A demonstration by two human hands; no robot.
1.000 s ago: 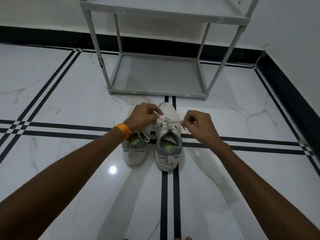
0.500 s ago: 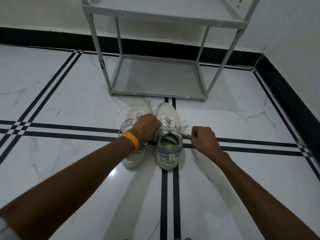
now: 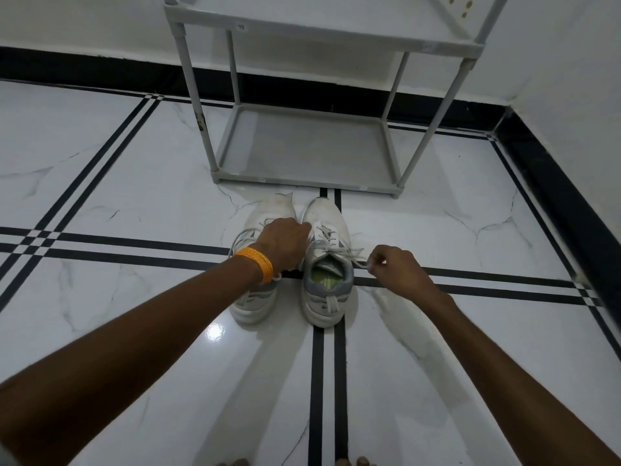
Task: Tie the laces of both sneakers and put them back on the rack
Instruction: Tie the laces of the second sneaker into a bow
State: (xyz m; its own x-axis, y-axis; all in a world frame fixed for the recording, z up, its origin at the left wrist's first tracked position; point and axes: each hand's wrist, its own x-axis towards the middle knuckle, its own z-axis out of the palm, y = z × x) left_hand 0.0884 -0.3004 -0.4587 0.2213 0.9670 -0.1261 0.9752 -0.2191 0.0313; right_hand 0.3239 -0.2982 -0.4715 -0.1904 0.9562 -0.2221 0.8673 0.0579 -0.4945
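- I am looking down at a glossy white marble floor crossed by paired black stripes, with a bright glare spot just left of the heels.
- A white wall with a black skirting band is running along the far side and turning down the right side, forming a corner at upper right.
- The grey rack is standing against the far wall, its lower shelf bare and its front rail just beyond the toes.
- The two sneakers are sitting side by side on the floor, toes pointing at the rack, nearly touching each other.
- My left hand is lying over the left sneaker, fingers curled down at the gap between the pair; I cannot tell what it is gripping.
- An orange band is sitting on that wrist.
- My right hand is closed in a pinch on a lace of the right sneaker, drawing it out to the right, the hand just off the shoe's side.
- Open floor is lying wide to the left and near me; the right side is narrowing toward the skirting.
- Toes are showing at the bottom edge.
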